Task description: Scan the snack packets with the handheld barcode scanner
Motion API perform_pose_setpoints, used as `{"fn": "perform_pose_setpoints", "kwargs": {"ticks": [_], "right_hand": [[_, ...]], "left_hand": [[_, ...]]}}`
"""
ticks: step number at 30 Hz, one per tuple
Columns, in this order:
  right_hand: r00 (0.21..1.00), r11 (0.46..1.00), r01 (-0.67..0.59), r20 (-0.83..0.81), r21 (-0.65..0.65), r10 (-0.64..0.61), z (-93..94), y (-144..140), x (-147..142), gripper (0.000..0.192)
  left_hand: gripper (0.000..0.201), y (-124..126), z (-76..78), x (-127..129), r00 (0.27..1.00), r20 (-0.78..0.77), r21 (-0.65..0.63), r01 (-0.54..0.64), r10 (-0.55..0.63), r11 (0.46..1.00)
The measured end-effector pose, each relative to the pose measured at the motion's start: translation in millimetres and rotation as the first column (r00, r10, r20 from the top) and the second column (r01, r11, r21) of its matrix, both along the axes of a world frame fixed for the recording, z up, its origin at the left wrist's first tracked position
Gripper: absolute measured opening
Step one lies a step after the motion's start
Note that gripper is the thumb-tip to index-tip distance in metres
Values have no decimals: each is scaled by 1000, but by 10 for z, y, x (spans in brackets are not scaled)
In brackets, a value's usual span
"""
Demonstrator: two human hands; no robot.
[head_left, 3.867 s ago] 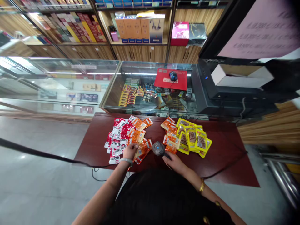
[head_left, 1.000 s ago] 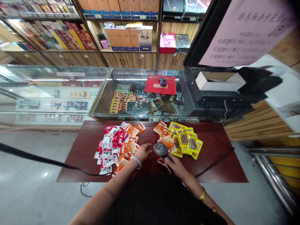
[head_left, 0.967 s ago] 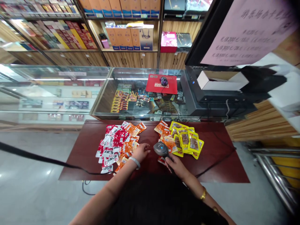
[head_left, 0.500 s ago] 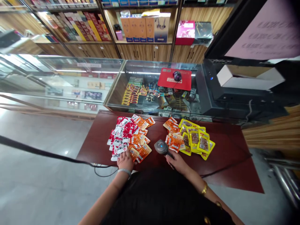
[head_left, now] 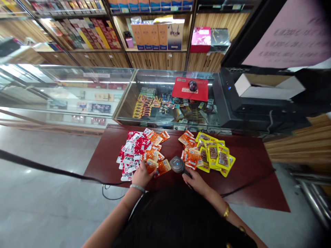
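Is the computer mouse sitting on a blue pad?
No, the mouse sits on a red pad atop the glass counter.

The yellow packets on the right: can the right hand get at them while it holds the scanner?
Probably not freely: the right hand grips the scanner, so it would likely have to let go first. The yellow packets lie uncovered just beyond it.

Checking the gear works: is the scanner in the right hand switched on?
On, it seems: a small blue light glows on top of the scanner, held by the right hand.
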State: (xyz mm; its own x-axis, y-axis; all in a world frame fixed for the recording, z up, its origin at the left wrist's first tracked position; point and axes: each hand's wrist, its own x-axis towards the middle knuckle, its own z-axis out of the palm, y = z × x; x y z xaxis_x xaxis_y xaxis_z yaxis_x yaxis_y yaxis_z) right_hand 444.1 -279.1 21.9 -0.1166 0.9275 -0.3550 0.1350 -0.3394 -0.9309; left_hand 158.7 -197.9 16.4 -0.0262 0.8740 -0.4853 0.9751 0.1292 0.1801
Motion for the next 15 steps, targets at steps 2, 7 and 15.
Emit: {"fn": "perform_pose_setpoints", "kwargs": {"ticks": [2,7,15], "right_hand": [[1000,1000,6,11,19,-6,45,23,5,45],[1000,1000,-10,-28,7,10,101,90,7,44],[987,997,-4,-163,-80,-10,105,53,30,52]], "left_hand": [[74,105,20,125,997,71,-13,44,-43,999],[44,288,-138,501,967,250,-153,90,-50,984],[33,344,-153,943,909,355,-62,257,-220,964]]}}
